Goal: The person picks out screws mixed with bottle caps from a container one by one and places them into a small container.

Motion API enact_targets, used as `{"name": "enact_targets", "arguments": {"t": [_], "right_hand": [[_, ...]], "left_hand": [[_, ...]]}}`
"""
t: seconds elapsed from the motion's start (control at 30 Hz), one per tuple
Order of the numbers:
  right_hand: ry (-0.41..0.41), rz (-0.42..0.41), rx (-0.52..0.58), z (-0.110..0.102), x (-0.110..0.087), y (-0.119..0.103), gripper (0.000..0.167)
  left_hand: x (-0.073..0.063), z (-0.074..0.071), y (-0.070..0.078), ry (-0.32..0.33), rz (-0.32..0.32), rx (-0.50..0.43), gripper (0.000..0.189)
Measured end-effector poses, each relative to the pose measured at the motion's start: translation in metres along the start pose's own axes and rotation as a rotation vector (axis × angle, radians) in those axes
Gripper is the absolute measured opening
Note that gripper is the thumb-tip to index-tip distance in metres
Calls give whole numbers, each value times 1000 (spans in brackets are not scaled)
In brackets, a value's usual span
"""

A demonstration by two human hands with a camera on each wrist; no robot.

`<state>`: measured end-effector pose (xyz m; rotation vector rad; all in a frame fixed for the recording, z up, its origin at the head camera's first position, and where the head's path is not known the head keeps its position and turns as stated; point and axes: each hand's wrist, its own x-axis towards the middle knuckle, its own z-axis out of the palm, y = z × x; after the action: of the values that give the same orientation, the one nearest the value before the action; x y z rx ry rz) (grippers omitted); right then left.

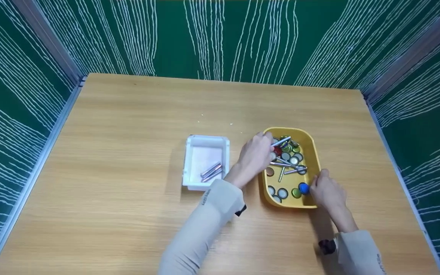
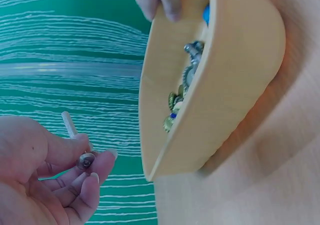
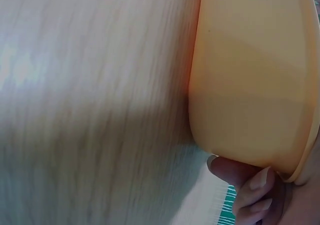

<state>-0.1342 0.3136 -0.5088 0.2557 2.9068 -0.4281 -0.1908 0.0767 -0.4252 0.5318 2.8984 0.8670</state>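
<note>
My left hand [image 1: 256, 154] is over the left rim of a yellow tub [image 1: 311, 152]. It pinches a silver bolt [image 2: 69, 125] between thumb and fingers; the bolt's round head [image 2: 86, 160] shows in the left wrist view. My right hand [image 1: 329, 191] grips the tub's near right corner, its fingers [image 3: 250, 195] against the outer wall in the right wrist view. Inside the tub lie several bottle caps, among them a blue cap [image 1: 303, 188] and a green cap [image 1: 296, 193], with several silver bolts [image 1: 282, 173] among them. Part of the contents is hidden by my left hand.
A white plastic tray [image 1: 186, 162] stands left of the tub, with several silver bolts [image 1: 211, 172] in its near right part. The wooden table [image 1: 120, 145] has green, white-streaked walls [image 1: 170, 38] around it. A few white specks [image 1: 231, 123] lie behind the containers.
</note>
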Motion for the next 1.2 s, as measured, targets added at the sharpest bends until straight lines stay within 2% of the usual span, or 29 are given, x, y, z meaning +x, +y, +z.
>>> {"name": "enact_targets", "arguments": {"t": [0.13, 0.23, 0.53, 0.7, 0.83, 0.97, 1.1, 1.2], "right_hand": [[-4, 5, 1, -1, -1, 1, 32], [-10, 5, 7, -1, 0, 1, 33], [-10, 12, 21, -2, 1, 0, 35], [16, 8, 22, 0, 0, -1, 33], [57, -12, 24, 1, -2, -1, 30], [43, -10, 21, 1, -1, -1, 31], [35, -8, 25, 1, -1, 0, 31], [27, -4, 24, 1, -1, 0, 31]], "left_hand": [[-4, -9, -4, 15, -1, -63, 16], [-9, -16, -14, 39, -12, -105, 19], [-26, -40, -60, 185, 5, -129, 17], [-37, -53, -85, 237, -51, -140, 15], [-42, -59, -103, 305, -108, -96, 12], [-45, -59, -115, 354, -145, -33, 8], [-45, -55, -119, 336, -163, 7, 8], [-45, -50, -120, 304, -177, 81, 9]]}}
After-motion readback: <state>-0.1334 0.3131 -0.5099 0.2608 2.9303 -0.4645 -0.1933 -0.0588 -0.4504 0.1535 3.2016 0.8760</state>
